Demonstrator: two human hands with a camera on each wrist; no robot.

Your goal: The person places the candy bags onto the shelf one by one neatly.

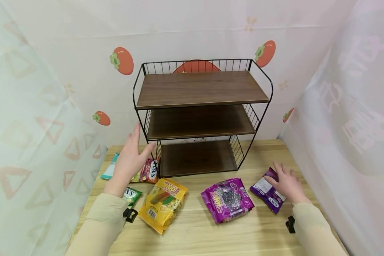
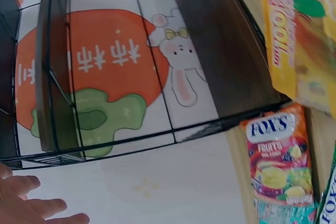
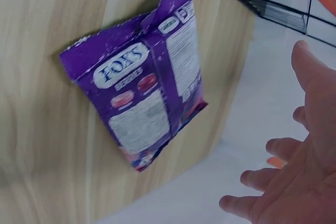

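My left hand (image 1: 128,160) is held up by the left side of the black wire rack with brown shelves (image 1: 198,122), fingers spread and nothing in them. In the left wrist view its fingers (image 2: 44,207) stand apart from the rack's side. My right hand (image 1: 287,182) hovers over a purple FOX'S candy bag (image 1: 268,192) on the right. The right wrist view shows that bag lying on the table with a gap between it and the loosely extended fingers (image 3: 286,150). A purple grape-pictured bag (image 1: 227,199) and a yellow mango-pictured bag (image 1: 164,204) lie before the rack.
Left of the rack lie a red and orange FOX'S fruit candy bag (image 1: 149,171), a teal bag (image 1: 110,169) and a green FOX'S bag (image 1: 131,196), partly behind my left arm. Printed cloth (image 1: 192,39) hangs behind and on both sides of the wooden table (image 1: 192,234).
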